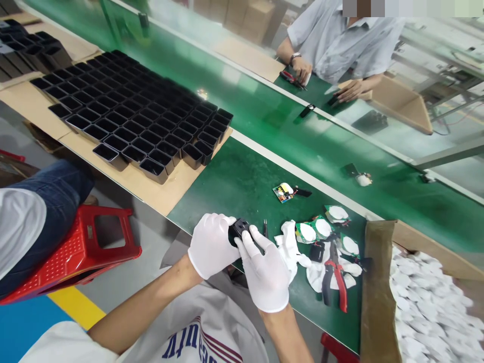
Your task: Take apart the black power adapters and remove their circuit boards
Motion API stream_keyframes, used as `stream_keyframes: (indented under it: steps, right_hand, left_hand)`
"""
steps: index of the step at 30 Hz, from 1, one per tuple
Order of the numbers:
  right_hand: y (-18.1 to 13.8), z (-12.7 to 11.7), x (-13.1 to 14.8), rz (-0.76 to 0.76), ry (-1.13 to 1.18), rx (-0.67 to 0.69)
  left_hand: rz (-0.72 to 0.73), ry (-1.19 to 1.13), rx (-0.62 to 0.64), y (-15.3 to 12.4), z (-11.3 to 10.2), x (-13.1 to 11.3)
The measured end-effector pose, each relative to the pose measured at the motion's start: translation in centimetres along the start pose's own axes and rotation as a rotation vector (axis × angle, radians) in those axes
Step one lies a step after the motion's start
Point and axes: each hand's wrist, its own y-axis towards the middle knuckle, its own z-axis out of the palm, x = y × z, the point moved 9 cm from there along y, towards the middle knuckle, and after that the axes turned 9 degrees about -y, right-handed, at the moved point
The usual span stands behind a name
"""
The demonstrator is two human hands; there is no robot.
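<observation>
Both of my hands wear white gloves and meet at the near edge of the green bench. Between them is a small black plastic housing [240,227], partly covered by the fingers. My left hand [215,245] grips its left side, while my right hand [265,269] holds it from the right with fingers on its top. Just past the housing lie thin dark tweezers or a similar pointed tool [265,228]. Right of my right hand are a crumpled white glove [289,245], red-and-black pliers [334,277] and several circuit boards [323,227] with white round pads.
Rows of open black cases [128,111] stand on cardboard at the left. One circuit board [283,192] lies farther back. A carton of white pieces [431,297] borders the right. Beyond the green conveyor [264,108], a co-worker's hands [351,91] handle parts. A red stool [86,247] stands left.
</observation>
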Motion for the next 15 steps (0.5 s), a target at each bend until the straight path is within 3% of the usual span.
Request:
stream_keyframes:
  steps: [4, 11, 15]
  right_hand:
    - [-1.0, -1.2, -0.1, -0.094, -0.115, -0.063]
    - [-1.2, 2.3, -1.0, -0.078, -0.043, 0.035]
    - [-1.2, 2.0, -0.6, -0.088, -0.053, -0.021]
  left_hand:
    - [-0.044, -0.044, 0.0, 0.4, -0.4, -0.3]
    - [-0.168, -0.107, 0.173, 0.2, 2.0, 1.6]
    - [-0.18, -0.12, 0.226, 0.2, 2.1, 1.7]
